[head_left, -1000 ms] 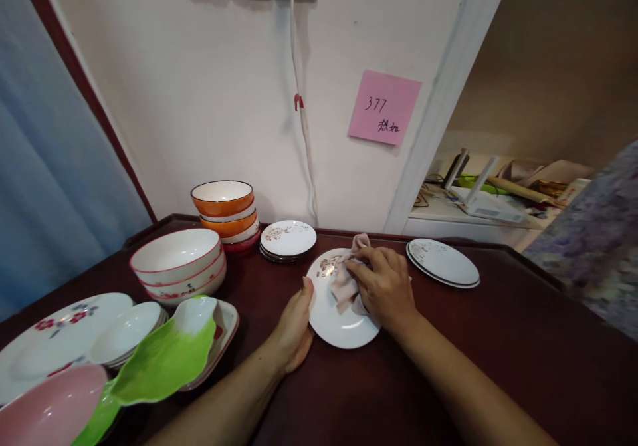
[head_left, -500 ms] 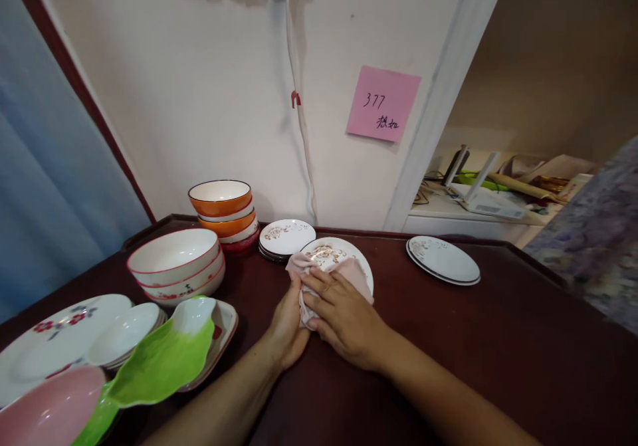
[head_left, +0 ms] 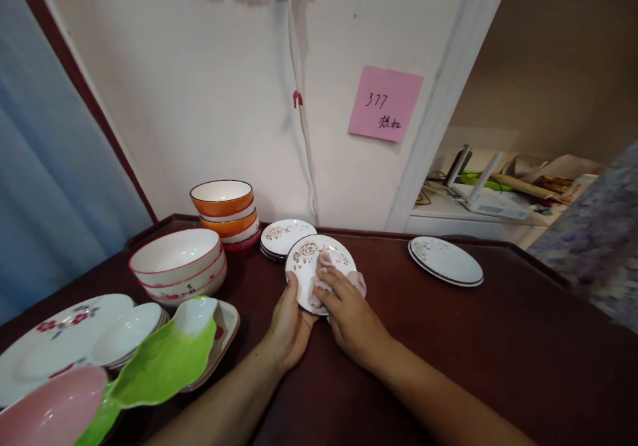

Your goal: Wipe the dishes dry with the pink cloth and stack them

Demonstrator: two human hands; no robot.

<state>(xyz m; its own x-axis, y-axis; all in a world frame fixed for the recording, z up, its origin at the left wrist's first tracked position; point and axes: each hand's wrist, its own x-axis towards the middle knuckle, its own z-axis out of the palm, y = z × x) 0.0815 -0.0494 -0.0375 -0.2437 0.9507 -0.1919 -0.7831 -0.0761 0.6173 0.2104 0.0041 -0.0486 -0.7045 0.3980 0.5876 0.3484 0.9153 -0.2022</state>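
Note:
A white plate with a brown floral pattern (head_left: 302,280) is tilted toward me above the table. My left hand (head_left: 290,330) grips its lower left edge, thumb on the rim and fingers underneath. With my right hand (head_left: 353,316) I press a pale pink cloth (head_left: 325,274) against the plate's lower right face; the fingers are bent over the cloth and part of it shows past them. Just behind stands a stack of matching small plates (head_left: 286,236). More plates of this pattern (head_left: 446,260) lie stacked to the right.
On the left are orange bowls (head_left: 222,201), white red-rimmed bowls (head_left: 174,270), a green leaf-shaped dish (head_left: 164,359), a pink dish (head_left: 54,409), small white dishes (head_left: 127,333) and a large floral plate (head_left: 24,339). A white cable (head_left: 305,140) hangs down the wall behind the dark table (head_left: 448,379).
My right hand has slid the cloth down and right across the plate, uncovering more of its face. The plate has shifted slightly left, and my left thumb now shows on its rim.

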